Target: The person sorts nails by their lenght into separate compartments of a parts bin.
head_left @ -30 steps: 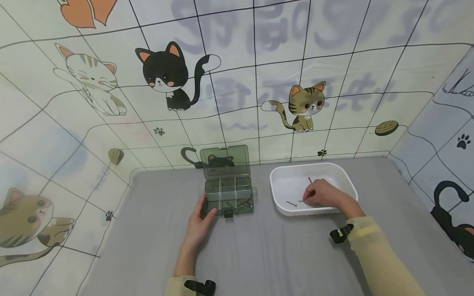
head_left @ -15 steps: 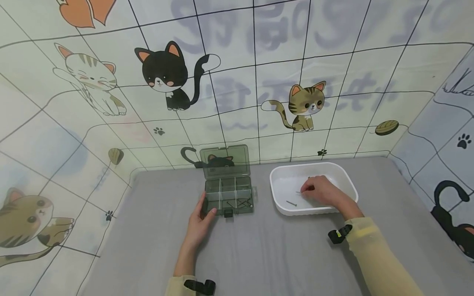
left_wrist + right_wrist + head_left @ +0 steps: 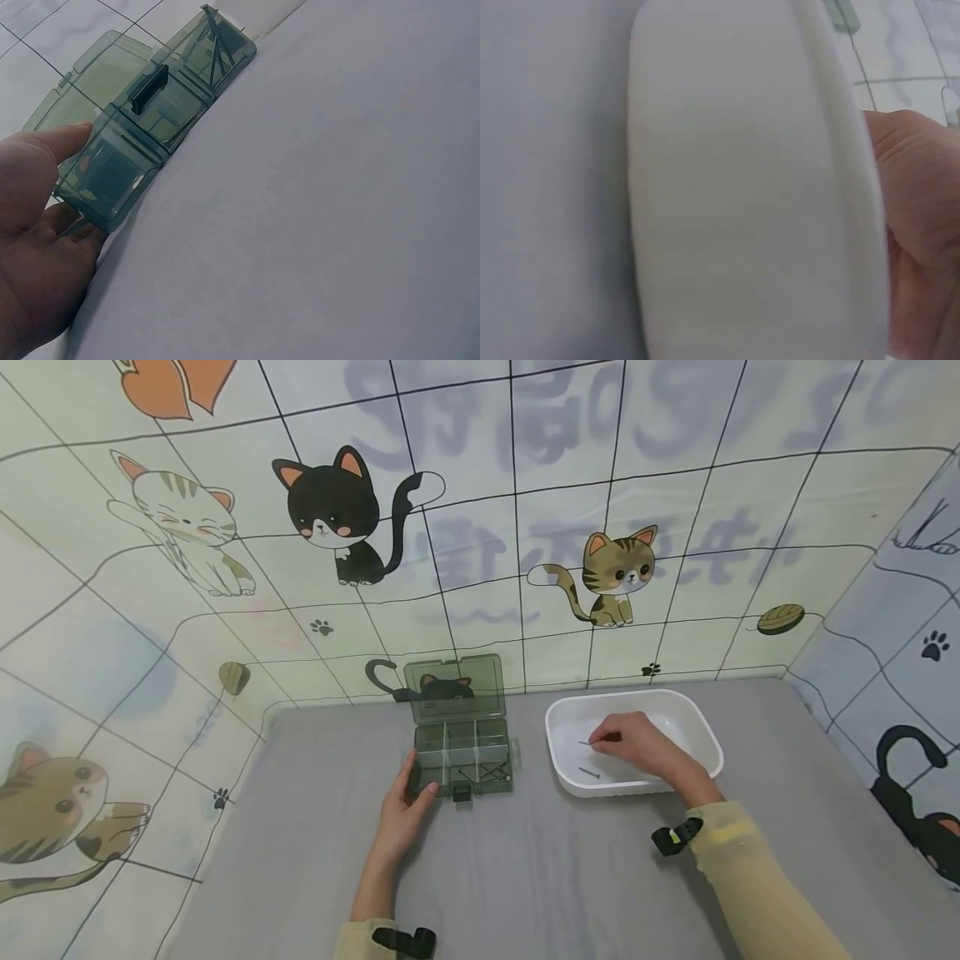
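My left hand (image 3: 401,818) grips the front left corner of a clear green compartment box (image 3: 112,169), thumb on the front and fingers at the side. Its lid (image 3: 457,689) stands raised at the back. Several thin metal screws (image 3: 493,772) lie in the front right compartment, and one more lies in the front middle one. Over the white tray (image 3: 558,735), my right hand (image 3: 637,745) pinches a screw (image 3: 583,742) by one end, its tip pointing left. Another screw (image 3: 589,772) lies on the tray floor. In the right wrist view the tray wall hides the fingertips.
A grey cloth (image 3: 517,877) covers the table. Behind it hangs a cat-printed sheet (image 3: 480,568), close behind the lid and the tray. The tray stands to the right of the box, with a strip of cloth between them.
My right hand has lifted a screw from the tray floor and moved left and slightly up with it. The left hand and the box have stayed put.
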Available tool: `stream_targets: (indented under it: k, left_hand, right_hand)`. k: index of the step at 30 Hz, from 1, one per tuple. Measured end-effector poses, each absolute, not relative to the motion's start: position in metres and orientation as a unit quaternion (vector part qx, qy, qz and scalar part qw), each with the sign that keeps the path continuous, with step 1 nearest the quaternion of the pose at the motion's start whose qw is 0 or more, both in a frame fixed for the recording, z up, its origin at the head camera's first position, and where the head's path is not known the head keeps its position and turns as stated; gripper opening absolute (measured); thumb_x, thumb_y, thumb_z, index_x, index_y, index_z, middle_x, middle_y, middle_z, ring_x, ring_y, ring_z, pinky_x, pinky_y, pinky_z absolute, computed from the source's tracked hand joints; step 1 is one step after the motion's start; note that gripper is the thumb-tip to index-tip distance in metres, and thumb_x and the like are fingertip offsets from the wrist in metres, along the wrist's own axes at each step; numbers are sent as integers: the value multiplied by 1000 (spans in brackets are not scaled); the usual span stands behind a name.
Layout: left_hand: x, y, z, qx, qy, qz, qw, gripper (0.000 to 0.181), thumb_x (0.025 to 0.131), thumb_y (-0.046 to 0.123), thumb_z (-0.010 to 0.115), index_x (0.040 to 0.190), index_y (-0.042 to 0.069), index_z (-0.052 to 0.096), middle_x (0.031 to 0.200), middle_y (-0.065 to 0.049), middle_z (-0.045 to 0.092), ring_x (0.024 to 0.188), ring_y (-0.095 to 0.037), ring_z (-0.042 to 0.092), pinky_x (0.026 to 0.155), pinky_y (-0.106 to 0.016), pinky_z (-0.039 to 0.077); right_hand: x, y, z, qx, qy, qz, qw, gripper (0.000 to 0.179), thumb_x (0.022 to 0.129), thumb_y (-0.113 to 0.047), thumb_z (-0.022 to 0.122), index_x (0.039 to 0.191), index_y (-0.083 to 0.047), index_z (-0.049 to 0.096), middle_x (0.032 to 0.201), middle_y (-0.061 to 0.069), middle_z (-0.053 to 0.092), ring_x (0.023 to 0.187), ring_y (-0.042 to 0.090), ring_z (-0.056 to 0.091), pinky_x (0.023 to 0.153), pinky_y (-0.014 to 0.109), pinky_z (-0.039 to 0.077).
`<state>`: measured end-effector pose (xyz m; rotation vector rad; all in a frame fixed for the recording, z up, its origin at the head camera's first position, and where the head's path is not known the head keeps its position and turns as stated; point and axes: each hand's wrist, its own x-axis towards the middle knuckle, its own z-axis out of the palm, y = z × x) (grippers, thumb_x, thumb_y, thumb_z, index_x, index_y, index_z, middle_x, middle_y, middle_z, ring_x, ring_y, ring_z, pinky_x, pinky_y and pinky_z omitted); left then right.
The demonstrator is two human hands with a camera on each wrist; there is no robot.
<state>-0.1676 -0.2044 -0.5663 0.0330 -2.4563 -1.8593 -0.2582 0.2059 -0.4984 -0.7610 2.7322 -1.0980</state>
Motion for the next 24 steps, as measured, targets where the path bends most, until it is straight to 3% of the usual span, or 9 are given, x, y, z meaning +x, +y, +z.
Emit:
stream_targets:
  k: [14, 24]
  left_hand:
    - [-167, -203, -567, 4, -795, -605, 39, 74, 101, 22, 69, 163, 14, 30, 168, -16, 20, 155, -34, 12, 122, -54, 19]
    - [-167, -204, -567, 11, -793, -609, 30, 75, 101, 22, 69, 164, 16, 28, 169, -11, 19, 155, -30, 13, 123, -51, 20]
  right_hand:
    - [-249, 156, -485, -294, 874, -385, 33, 6, 93, -4, 75, 97, -4, 79, 90, -1, 72, 85, 14, 65, 76, 31, 56]
    - [-246, 122, -479, -325, 862, -387, 26, 6, 94, -4, 74, 97, -6, 79, 90, -1, 72, 83, 11, 64, 72, 28, 55]
